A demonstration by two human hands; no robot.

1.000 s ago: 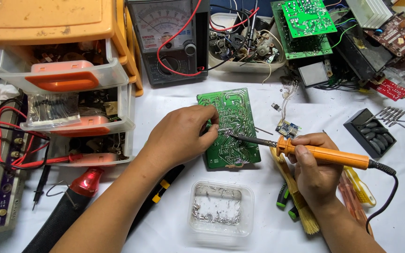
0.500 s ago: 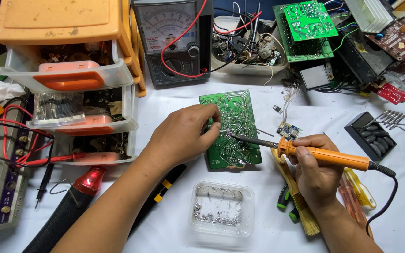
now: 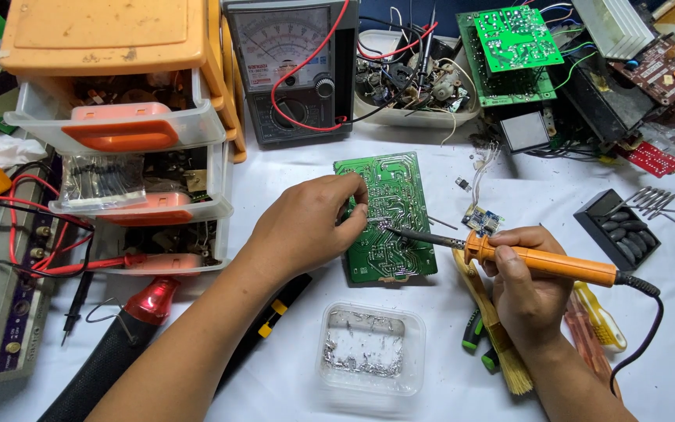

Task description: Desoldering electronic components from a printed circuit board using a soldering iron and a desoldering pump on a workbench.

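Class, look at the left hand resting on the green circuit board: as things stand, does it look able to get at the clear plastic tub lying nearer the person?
Probably yes. The left hand holds no tool, and the clear plastic tub lies uncovered just below the green circuit board, with only bare tabletop between them.

A circuit board (image 3: 388, 219) lies mid-table (image 3: 275, 375), a drawer unit (image 3: 119, 133) at the left edge, a meter (image 3: 291, 70) behind, a plastic tub (image 3: 370, 352) in front.

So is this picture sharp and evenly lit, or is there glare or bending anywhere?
Head view: sharp, evenly lit and with soft shadows around the left hand, green circuit board and soldering iron; mild glare on the clear plastic tub; the orange drawer unit leans outward, a wide-lens bend.
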